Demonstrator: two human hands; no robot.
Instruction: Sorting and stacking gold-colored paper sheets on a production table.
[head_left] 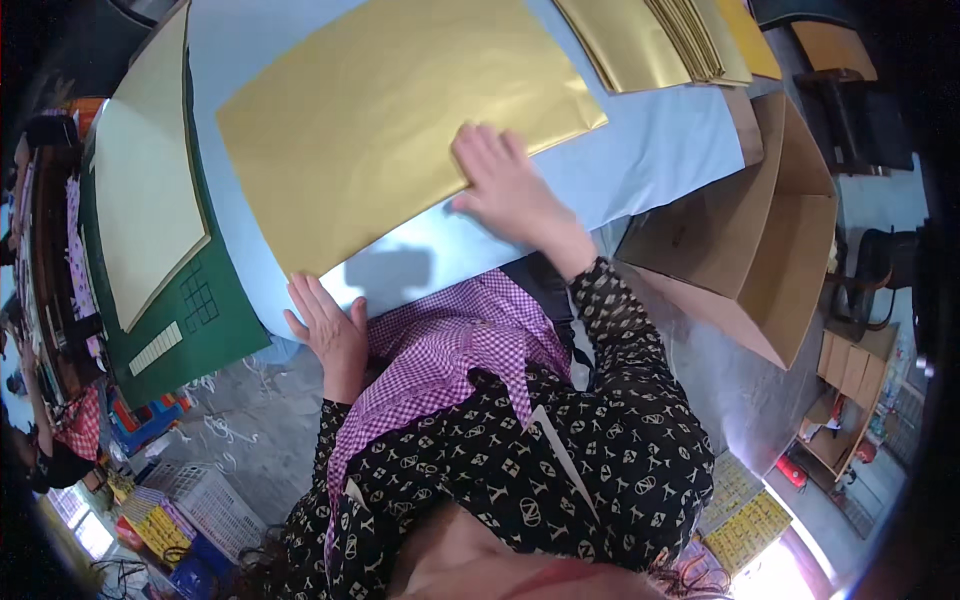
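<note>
sheet: large gold sheet [400, 120] lies flat on the pale blue table [650, 150], one corner pointing toward the person; it is the landmark for everything below.
right hand: right hand [505, 185] rests palm-down on the sheet's near-right edge, fingers [480, 140] spread and flat, pinning it. Nothing pinched.
left hand: left hand [330, 325] sits at the table's near edge, just below the sheet's near corner, fingers straight and close together, flat; holds nothing. Contact with the sheet itself: cannot tell.
step: looks like squaring or smoothing the sheet in place, one hand as anchor.
next move calls for: probably even pressure from the right palm and a clean grip on the near corner, without creasing the foil.
edges: sheet's near corner reaches close to the table's edge; far-right corner comes near the gold stack [650, 40].
room, left of sheet: green mat [215, 310] with a cream sheet [145, 180] on it, bare blue strip between.
room, right of sheet: open blue surface, then an open cardboard box [770, 230] off the table's end.
room, far side: stack of gold sheets limits sliding that way.
</note>
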